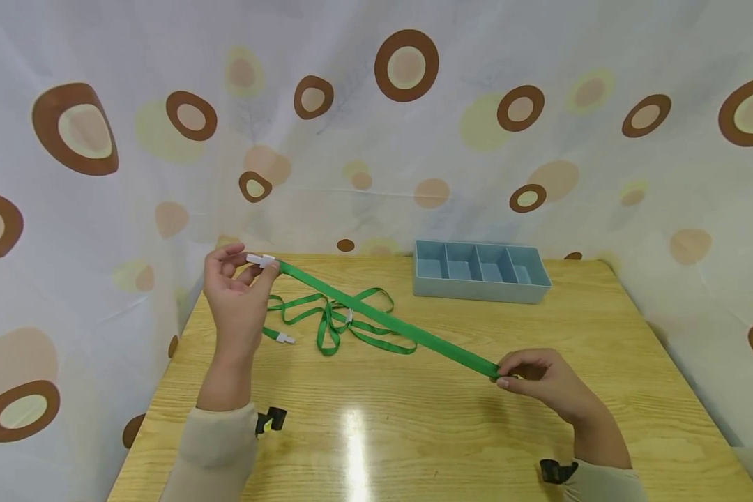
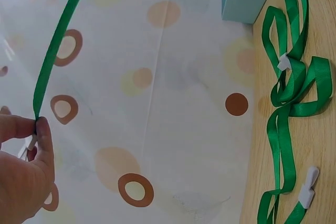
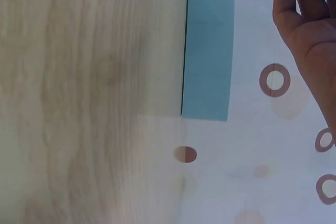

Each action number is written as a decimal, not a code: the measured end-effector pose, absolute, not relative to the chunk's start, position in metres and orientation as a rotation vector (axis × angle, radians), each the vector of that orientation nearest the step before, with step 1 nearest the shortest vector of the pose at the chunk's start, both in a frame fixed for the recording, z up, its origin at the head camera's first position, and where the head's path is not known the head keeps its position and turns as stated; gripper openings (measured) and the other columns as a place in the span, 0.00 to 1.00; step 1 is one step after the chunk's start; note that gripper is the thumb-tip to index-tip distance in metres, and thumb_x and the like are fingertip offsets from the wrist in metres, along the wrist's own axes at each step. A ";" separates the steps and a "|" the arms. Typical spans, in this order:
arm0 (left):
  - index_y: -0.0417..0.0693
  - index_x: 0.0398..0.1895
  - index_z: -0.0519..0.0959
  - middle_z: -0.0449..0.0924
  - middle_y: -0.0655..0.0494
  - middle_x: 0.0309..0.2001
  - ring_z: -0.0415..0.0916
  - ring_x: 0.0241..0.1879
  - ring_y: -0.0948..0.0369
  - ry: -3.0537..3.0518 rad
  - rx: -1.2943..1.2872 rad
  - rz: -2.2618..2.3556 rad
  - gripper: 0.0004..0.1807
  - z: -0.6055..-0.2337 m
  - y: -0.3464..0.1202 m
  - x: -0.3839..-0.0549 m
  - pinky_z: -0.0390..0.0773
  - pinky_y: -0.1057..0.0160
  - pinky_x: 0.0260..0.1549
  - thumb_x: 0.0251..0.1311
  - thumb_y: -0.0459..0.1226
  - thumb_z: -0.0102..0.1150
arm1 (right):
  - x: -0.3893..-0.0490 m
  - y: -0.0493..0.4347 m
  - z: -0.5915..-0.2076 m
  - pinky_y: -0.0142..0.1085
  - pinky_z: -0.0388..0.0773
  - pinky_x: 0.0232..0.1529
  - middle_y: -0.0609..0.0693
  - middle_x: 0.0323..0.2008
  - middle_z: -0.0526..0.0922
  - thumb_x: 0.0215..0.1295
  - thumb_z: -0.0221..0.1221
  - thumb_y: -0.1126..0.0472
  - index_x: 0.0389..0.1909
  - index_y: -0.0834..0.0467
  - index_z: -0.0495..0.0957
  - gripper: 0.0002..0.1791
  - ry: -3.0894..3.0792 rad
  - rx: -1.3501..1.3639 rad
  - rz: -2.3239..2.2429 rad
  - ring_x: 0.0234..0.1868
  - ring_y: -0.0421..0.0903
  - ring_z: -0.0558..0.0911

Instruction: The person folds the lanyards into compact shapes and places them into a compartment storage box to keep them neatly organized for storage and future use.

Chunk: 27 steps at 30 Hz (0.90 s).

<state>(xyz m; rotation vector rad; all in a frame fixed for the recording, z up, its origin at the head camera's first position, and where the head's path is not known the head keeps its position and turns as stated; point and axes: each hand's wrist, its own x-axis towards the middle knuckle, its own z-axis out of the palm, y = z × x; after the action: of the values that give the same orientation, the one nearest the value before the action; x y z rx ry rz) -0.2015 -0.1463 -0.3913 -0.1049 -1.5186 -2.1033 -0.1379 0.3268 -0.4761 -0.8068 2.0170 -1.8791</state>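
Observation:
A green lanyard is stretched in a straight slanting line between my two hands, above the table. My left hand, higher up, pinches its end beside a white plastic clip. Lower at the right, my right hand pinches the other end between thumb and fingertips. Beneath lies another green lanyard, looped loosely on the table and gathered at a small white piece. Its white clip rests near my left wrist. In the right wrist view, only part of my right hand shows, at the upper right edge.
A blue-grey tray with several compartments stands at the back of the wooden table, right of the middle. Behind it hangs a white curtain printed with brown and yellow circles. Black straps show at both cuffs.

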 end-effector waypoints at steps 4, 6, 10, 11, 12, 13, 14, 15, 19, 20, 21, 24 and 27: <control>0.44 0.55 0.68 0.69 0.46 0.46 0.80 0.39 0.53 -1.478 -0.135 -2.124 0.27 -0.391 -0.147 -0.202 0.85 0.67 0.39 0.54 0.22 0.66 | -0.135 0.336 -0.479 0.38 0.85 0.43 0.47 0.45 0.86 0.67 0.55 0.75 0.47 0.71 0.79 0.10 2.137 -0.638 -1.898 0.42 0.44 0.85; 0.44 0.55 0.68 0.69 0.46 0.45 0.81 0.39 0.54 -1.478 -0.133 -2.122 0.27 -0.391 -0.147 -0.202 0.85 0.67 0.39 0.53 0.22 0.66 | -0.134 0.340 -0.479 0.37 0.84 0.44 0.46 0.44 0.86 0.68 0.55 0.73 0.48 0.71 0.79 0.10 2.190 -0.570 -1.896 0.43 0.43 0.85; 0.44 0.55 0.68 0.69 0.47 0.45 0.81 0.38 0.54 -1.487 -0.135 -2.115 0.27 -0.392 -0.147 -0.202 0.85 0.67 0.39 0.53 0.21 0.66 | -0.131 0.346 -0.480 0.36 0.84 0.45 0.45 0.43 0.87 0.71 0.53 0.71 0.49 0.74 0.77 0.11 2.268 -0.490 -1.917 0.43 0.44 0.84; 0.44 0.55 0.68 0.69 0.47 0.45 0.81 0.38 0.54 -1.489 -0.136 -2.112 0.27 -0.393 -0.147 -0.203 0.85 0.67 0.39 0.53 0.21 0.66 | -0.130 0.347 -0.481 0.36 0.83 0.45 0.45 0.42 0.87 0.71 0.54 0.70 0.49 0.73 0.78 0.12 2.299 -0.463 -1.911 0.42 0.44 0.84; 0.44 0.55 0.68 0.69 0.48 0.45 0.81 0.38 0.54 -1.492 -0.137 -2.111 0.27 -0.393 -0.147 -0.202 0.85 0.68 0.38 0.54 0.21 0.66 | -0.130 0.347 -0.481 0.35 0.83 0.45 0.45 0.42 0.87 0.72 0.53 0.69 0.50 0.73 0.77 0.12 2.328 -0.434 -1.907 0.41 0.43 0.84; 0.44 0.55 0.68 0.68 0.48 0.45 0.81 0.38 0.54 -1.494 -0.139 -2.110 0.27 -0.393 -0.146 -0.202 0.85 0.68 0.38 0.54 0.21 0.66 | -0.129 0.348 -0.482 0.34 0.83 0.44 0.45 0.41 0.87 0.72 0.54 0.68 0.50 0.73 0.78 0.13 2.365 -0.402 -1.897 0.41 0.43 0.83; 0.44 0.55 0.68 0.68 0.48 0.45 0.81 0.38 0.55 -1.494 -0.136 -2.111 0.27 -0.393 -0.146 -0.202 0.85 0.68 0.38 0.53 0.21 0.66 | -0.129 0.348 -0.482 0.33 0.83 0.44 0.45 0.40 0.86 0.72 0.54 0.67 0.50 0.73 0.78 0.13 2.394 -0.371 -1.896 0.40 0.43 0.83; 0.44 0.55 0.68 0.69 0.48 0.45 0.81 0.38 0.55 -1.493 -0.133 -2.112 0.27 -0.393 -0.146 -0.202 0.85 0.68 0.38 0.53 0.21 0.66 | -0.129 0.349 -0.483 0.33 0.82 0.43 0.44 0.39 0.86 0.72 0.55 0.66 0.50 0.72 0.78 0.13 2.416 -0.332 -1.900 0.40 0.41 0.82; 0.44 0.54 0.68 0.69 0.48 0.44 0.81 0.38 0.55 -1.491 -0.129 -2.125 0.27 -0.392 -0.145 -0.202 0.85 0.67 0.39 0.53 0.21 0.66 | -0.129 0.349 -0.484 0.30 0.81 0.42 0.45 0.42 0.83 0.72 0.56 0.65 0.49 0.73 0.78 0.14 2.431 -0.238 -1.992 0.41 0.39 0.81; 0.44 0.54 0.68 0.69 0.48 0.44 0.81 0.38 0.55 -1.490 -0.130 -2.128 0.27 -0.391 -0.144 -0.202 0.85 0.67 0.39 0.53 0.21 0.66 | -0.129 0.349 -0.485 0.30 0.81 0.42 0.46 0.43 0.82 0.71 0.56 0.66 0.49 0.73 0.77 0.14 2.415 -0.232 -2.030 0.42 0.39 0.81; 0.44 0.54 0.68 0.69 0.48 0.44 0.81 0.38 0.55 -1.490 -0.132 -2.130 0.27 -0.391 -0.144 -0.202 0.85 0.67 0.39 0.53 0.22 0.66 | -0.129 0.349 -0.485 0.29 0.81 0.43 0.47 0.44 0.81 0.71 0.56 0.66 0.49 0.73 0.77 0.14 2.404 -0.231 -2.057 0.42 0.39 0.81; 0.45 0.55 0.68 0.69 0.48 0.45 0.81 0.39 0.54 -1.505 -0.134 -2.130 0.27 -0.390 -0.142 -0.200 0.85 0.67 0.39 0.54 0.22 0.66 | -0.130 0.349 -0.487 0.30 0.82 0.47 0.48 0.46 0.81 0.72 0.54 0.67 0.50 0.74 0.76 0.13 2.363 -0.265 -2.096 0.44 0.40 0.83; 0.45 0.54 0.68 0.69 0.47 0.46 0.80 0.40 0.53 -1.517 -0.137 -2.133 0.26 -0.390 -0.140 -0.200 0.85 0.67 0.40 0.54 0.23 0.66 | -0.132 0.348 -0.489 0.32 0.83 0.50 0.50 0.47 0.79 0.74 0.51 0.66 0.51 0.73 0.74 0.13 2.315 -0.299 -2.106 0.44 0.41 0.85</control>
<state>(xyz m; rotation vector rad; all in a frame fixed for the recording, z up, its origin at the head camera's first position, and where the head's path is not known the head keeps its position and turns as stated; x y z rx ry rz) -0.1997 -0.1404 -0.3900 -0.1371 -1.5169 -2.1325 -0.1318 0.3477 -0.4893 -0.2994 2.3145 -2.1059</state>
